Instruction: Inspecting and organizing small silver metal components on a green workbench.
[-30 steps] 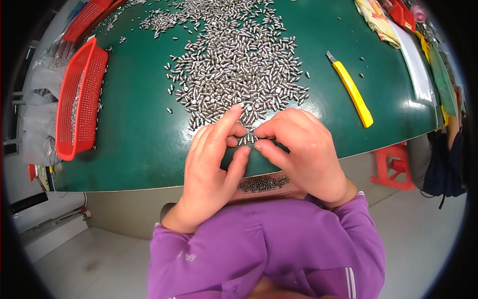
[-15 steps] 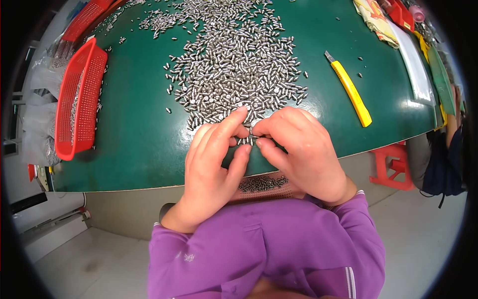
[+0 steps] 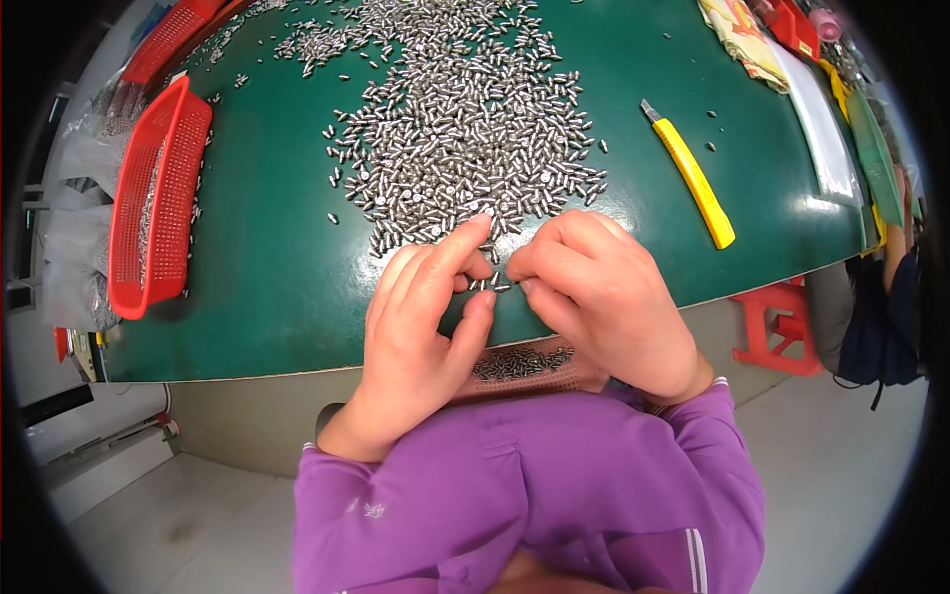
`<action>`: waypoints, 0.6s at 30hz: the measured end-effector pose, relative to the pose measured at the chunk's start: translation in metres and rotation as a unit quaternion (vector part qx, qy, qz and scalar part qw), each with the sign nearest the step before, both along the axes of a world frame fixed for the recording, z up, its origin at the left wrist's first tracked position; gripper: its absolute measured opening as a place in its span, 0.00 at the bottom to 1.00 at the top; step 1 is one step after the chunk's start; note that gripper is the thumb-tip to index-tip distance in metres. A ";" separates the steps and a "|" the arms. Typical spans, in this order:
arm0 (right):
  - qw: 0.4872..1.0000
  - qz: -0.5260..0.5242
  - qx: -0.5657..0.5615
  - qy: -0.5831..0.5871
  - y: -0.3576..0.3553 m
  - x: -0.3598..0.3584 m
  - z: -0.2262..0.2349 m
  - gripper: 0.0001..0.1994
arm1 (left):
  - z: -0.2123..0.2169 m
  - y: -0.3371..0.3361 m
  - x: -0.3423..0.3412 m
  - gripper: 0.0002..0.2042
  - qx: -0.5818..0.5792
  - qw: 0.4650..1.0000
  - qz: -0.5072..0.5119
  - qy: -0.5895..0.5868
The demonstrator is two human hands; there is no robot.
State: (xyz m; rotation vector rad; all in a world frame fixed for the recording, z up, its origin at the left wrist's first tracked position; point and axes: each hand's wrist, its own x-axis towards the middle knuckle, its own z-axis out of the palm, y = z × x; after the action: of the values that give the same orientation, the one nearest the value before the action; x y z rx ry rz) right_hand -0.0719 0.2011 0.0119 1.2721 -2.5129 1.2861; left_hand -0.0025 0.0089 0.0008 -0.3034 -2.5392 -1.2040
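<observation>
A large heap of small silvery pointed metal pieces (image 3: 465, 129) spreads over the green table (image 3: 267, 198). Between my hands, at the heap's near end, lie a few loose metal pieces (image 3: 495, 285). My left hand (image 3: 408, 317) rests beside them, its index finger stretched toward the heap and its thumb apart; some pieces lie in that gap. On the other side, my right hand (image 3: 606, 297) has thumb and index finger pinched together. Whatever is between those fingertips is too small to make out. Below the table edge, a pink basket (image 3: 534, 385) holds more dark metal pieces.
A yellow utility knife (image 3: 693, 178) lies to the right with its blade out. On the left stands a red perforated basket (image 3: 186, 178), beside clear plastic bags (image 3: 84, 238). A plastic sleeve (image 3: 826, 148) lies at the right edge, above a red stool (image 3: 762, 332).
My right hand has drawn slightly away from my left, and its thumb and index finger have closed together. My left hand has hardly moved.
</observation>
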 end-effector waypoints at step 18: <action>0.999 0.018 -0.028 0.007 -0.001 0.001 -0.008 0.12 | 0.001 0.001 -0.001 0.32 -0.016 1.000 0.002 0.000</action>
State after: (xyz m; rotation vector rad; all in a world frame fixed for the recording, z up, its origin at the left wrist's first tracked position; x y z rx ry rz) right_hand -0.0705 0.1997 0.0043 1.3161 -2.4361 1.3400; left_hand -0.0030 0.0100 0.0016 -0.3069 -2.5599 -1.1618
